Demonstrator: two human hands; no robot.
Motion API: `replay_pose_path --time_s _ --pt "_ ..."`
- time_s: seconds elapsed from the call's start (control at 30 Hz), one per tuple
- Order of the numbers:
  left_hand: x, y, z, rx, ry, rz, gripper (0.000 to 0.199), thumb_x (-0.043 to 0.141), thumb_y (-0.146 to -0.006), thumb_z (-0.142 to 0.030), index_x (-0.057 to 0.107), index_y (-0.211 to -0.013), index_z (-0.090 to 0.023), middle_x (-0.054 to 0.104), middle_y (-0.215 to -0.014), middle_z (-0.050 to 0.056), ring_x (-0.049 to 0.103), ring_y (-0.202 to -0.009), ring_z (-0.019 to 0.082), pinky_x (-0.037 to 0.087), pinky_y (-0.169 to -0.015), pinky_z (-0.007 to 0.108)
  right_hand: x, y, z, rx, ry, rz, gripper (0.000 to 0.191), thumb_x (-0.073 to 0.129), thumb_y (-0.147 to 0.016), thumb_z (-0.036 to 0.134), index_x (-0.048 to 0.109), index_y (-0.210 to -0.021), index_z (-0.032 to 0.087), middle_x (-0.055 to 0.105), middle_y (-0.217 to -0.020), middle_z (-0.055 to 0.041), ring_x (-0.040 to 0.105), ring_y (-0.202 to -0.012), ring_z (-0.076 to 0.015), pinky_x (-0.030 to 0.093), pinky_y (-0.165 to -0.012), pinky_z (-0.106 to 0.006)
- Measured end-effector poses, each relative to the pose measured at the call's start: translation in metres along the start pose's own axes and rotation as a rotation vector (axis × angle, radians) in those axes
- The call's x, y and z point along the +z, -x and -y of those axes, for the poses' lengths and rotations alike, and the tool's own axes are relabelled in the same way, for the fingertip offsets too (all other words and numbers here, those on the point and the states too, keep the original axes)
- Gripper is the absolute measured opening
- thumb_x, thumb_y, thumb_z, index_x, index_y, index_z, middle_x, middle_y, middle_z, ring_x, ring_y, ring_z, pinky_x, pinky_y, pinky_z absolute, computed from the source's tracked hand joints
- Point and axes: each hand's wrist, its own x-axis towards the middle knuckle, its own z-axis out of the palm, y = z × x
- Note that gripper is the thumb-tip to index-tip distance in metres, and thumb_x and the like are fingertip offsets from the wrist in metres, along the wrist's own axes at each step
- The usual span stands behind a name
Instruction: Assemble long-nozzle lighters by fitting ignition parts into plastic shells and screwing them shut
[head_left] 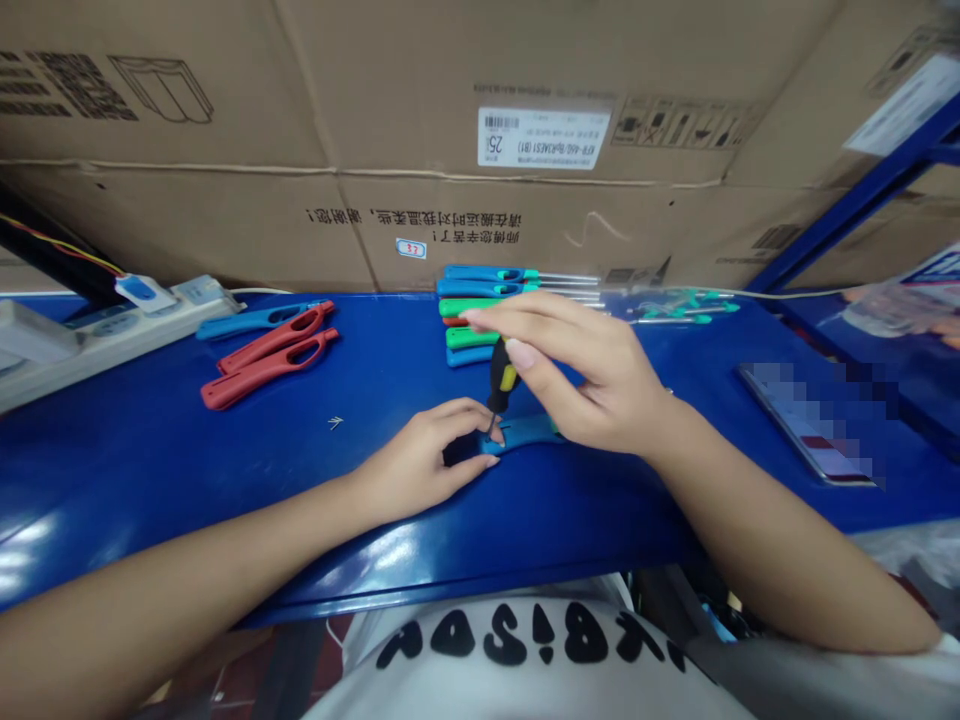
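My right hand [592, 370] is closed on the handle of a black and yellow screwdriver [499, 380], held almost upright. Its tip meets the left end of a blue plastic handle [529, 433] lying on the blue table. With thumb and fingers, my left hand [439, 450] grips that same end of the blue handle and holds it down. My right hand and wrist cover part of the handle's far end. To the left of my left hand lie several tiny screws [335, 423].
Red handles [262, 375] and a blue one [255, 320] lie at left near a white power strip [120, 330]. Behind my hands is a stack of blue and green handles with metal rods [469, 338]. A phone [806, 425] lies at right. Cardboard boxes [420, 120] wall the back.
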Motion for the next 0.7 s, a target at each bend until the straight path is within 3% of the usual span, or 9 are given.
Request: replay_pose_path --time_s 0.07,0.17,0.27,0.33,0.4,0.5,0.6,0.7 --pt "0.0 0.0 0.0 -0.005 -0.001 0.001 0.011 0.066 -0.093 -0.02 0.067 -0.104 -0.02 0.067 -0.109 0.003 0.066 -0.104 0.016 0.049 -0.097 0.028 -0.002 -0.002 0.001 0.025 -0.111 0.054 0.033 0.043 -0.102 0.016 0.064 -0.128 0.019 0.073 -0.115 -0.0065 0.067 -0.106 -0.0165 0.055 -0.092 -0.033" --pt "0.001 -0.001 0.0 -0.01 -0.011 -0.014 0.01 0.068 -0.092 -0.02 0.067 -0.102 -0.02 0.068 -0.107 0.002 0.066 -0.103 0.015 0.049 -0.096 0.026 -0.004 -0.004 0.004 0.011 -0.13 0.068 0.026 0.051 -0.1 0.016 0.068 -0.119 0.019 0.074 -0.103 -0.0043 0.069 -0.095 -0.0153 0.055 -0.088 -0.03" --pt "0.002 -0.001 0.001 -0.028 -0.023 -0.027 0.011 0.07 -0.091 -0.019 0.068 -0.102 -0.021 0.07 -0.105 0.001 0.066 -0.102 0.015 0.05 -0.095 0.026 -0.004 -0.003 0.008 -0.013 -0.014 0.032 0.014 0.061 -0.098 0.026 0.071 -0.104 0.02 0.074 -0.099 -0.0039 0.069 -0.087 -0.0153 0.055 -0.08 -0.028" --pt "0.002 -0.001 0.001 -0.042 -0.034 -0.03 0.013 0.071 -0.09 -0.02 0.068 -0.102 -0.021 0.071 -0.105 0.001 0.067 -0.101 0.016 0.05 -0.095 0.027 -0.003 -0.002 0.009 -0.006 0.074 0.031 0.021 0.063 -0.096 0.038 0.072 -0.102 0.02 0.074 -0.1 -0.0046 0.069 -0.085 -0.0157 0.054 -0.076 -0.027" --pt "0.002 -0.001 0.001 -0.046 -0.04 -0.032 0.014 0.071 -0.089 -0.021 0.069 -0.103 -0.021 0.072 -0.107 0.001 0.067 -0.102 0.017 0.05 -0.095 0.029 -0.002 0.0 0.01 0.025 0.125 0.066 0.028 0.057 -0.099 0.039 0.069 -0.116 0.02 0.072 -0.116 -0.0071 0.069 -0.098 -0.0183 0.054 -0.081 -0.029" --pt "0.001 0.0 0.0 -0.043 -0.03 -0.033 0.014 0.071 -0.09 -0.021 0.07 -0.104 -0.021 0.071 -0.109 0.003 0.067 -0.103 0.017 0.051 -0.096 0.029 -0.002 0.001 0.01 0.058 0.004 0.128 0.038 0.044 -0.103 0.023 0.055 -0.139 0.019 0.065 -0.135 -0.0086 0.063 -0.119 -0.0189 0.053 -0.095 -0.032" --pt "0.001 0.0 -0.002 -0.055 -0.031 -0.038 0.013 0.07 -0.09 -0.019 0.069 -0.103 -0.021 0.071 -0.106 0.002 0.067 -0.101 0.017 0.051 -0.095 0.029 -0.003 -0.001 0.009 0.038 -0.135 0.119 0.033 0.05 -0.1 0.017 0.06 -0.132 0.016 0.073 -0.113 -0.0058 0.068 -0.099 -0.0147 0.054 -0.09 -0.028" --pt "0.002 0.0 -0.003 -0.056 -0.031 -0.039 0.014 0.071 -0.09 -0.018 0.069 -0.103 -0.021 0.072 -0.104 0.001 0.067 -0.1 0.016 0.051 -0.095 0.028 -0.004 -0.003 0.009 0.005 -0.002 0.07 0.021 0.062 -0.097 0.026 0.068 -0.114 0.015 0.073 -0.096 -0.0047 0.068 -0.085 -0.0149 0.055 -0.078 -0.027"
